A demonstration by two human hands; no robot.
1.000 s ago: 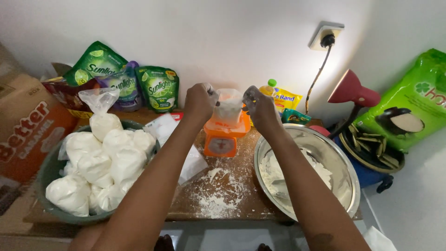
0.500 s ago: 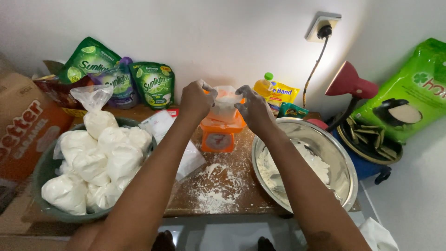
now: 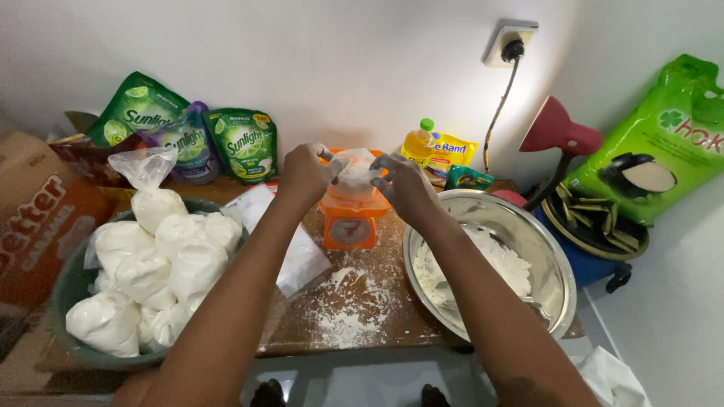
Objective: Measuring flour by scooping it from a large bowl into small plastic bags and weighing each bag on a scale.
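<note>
Both hands (image 3: pixel 305 175) (image 3: pixel 403 185) grip clear bag (image 3: pixel 356 172) over orange scale (image 3: pixel 350 222).

home kitchen corner, flour bowl (image 3: pixel 554 249), orange scale (image 3: pixel 351 226), cooking oil (image 3: pixel 417 143)

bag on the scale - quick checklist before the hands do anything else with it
1. Both hands on the bag: left hand and right hand grip the clear plastic bag at its top. Ok.
2. Bag sits over the orange scale. Ok.
3. Dial reading: too small to tell. Cannot tell.
4. Wooden table clean: white powder spilled in front of the scale. Not ok.
5. Steel bowl holds powder. Ok.
6. Green basin room: heaped with filled bags. Not ok.
</note>
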